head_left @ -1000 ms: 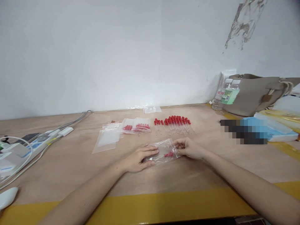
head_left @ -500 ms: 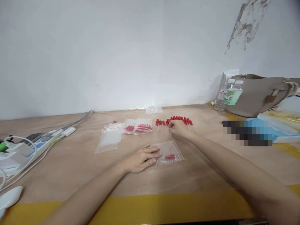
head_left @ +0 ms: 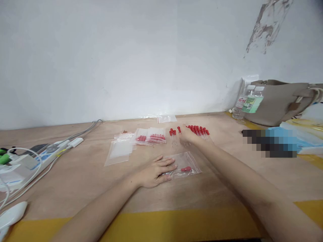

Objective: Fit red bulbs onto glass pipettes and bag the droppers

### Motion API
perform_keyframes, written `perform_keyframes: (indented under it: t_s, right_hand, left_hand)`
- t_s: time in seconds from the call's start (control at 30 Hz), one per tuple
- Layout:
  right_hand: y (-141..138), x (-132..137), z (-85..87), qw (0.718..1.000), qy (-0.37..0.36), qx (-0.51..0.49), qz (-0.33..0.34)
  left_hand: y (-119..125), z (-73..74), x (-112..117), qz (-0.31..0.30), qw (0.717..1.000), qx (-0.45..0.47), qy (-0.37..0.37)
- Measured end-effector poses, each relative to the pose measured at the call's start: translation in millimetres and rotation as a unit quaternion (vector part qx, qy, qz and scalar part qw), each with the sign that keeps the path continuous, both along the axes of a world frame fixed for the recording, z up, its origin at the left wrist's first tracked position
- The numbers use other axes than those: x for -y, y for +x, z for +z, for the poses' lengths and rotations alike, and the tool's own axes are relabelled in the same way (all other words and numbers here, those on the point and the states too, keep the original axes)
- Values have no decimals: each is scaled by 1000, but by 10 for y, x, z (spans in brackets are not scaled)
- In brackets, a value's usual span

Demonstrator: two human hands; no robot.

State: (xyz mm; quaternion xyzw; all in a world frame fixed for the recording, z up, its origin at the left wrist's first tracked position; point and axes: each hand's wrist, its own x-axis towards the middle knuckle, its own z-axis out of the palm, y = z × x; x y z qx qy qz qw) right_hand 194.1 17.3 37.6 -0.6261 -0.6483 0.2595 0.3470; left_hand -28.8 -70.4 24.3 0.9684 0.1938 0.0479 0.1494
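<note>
My left hand lies flat with its fingers apart, pressing on the left part of a clear zip bag. Inside that bag is a dropper with a red bulb. Farther out, my right hand is closed at the row of droppers, its fingertips partly hidden. A red-bulbed dropper shows at these fingers, its glass stem running into them. To the left of it lie several droppers, and more droppers lie to the right, bulbs toward the wall.
Filled zip bags with red-bulbed droppers lie left of the row, beside flat bags. Another bag lies by the wall. A power strip with cables is at left. Bottles and a grey handbag stand at right.
My right hand has shifted in the row, and the dropper at its fingers sits slightly higher and apart from its neighbours. My left hand stays on the bag.
</note>
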Motion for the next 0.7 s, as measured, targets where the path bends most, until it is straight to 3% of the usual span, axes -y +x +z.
perform_keyframes:
  t_s: [0.1, 0.17, 0.27, 0.43, 0.57, 0.7]
  right_hand:
    - [275, 260, -5, 999, -18, -31, 8]
    - [455, 455, -84, 984, -26, -173, 29]
    - [621, 692, -258, 956, 3, -291, -22]
    - [556, 862, -451, 915, 30, -397, -68]
    - [436, 949, -458, 896, -20, -441, -53]
    - [515, 1041, -398, 909, -101, -404, 16]
  left_hand:
    - [10, -4, -2, 2, 1000, -3, 4]
    - [15, -8, -4, 4, 1000, 2, 7]
    - [19, -16, -12, 6, 1000, 11, 7]
    - [23, -15, -14, 8, 1000, 8, 14]
    - [21, -6, 6, 21, 999, 20, 13]
    - [10, -28, 19, 54, 996, 69, -5]
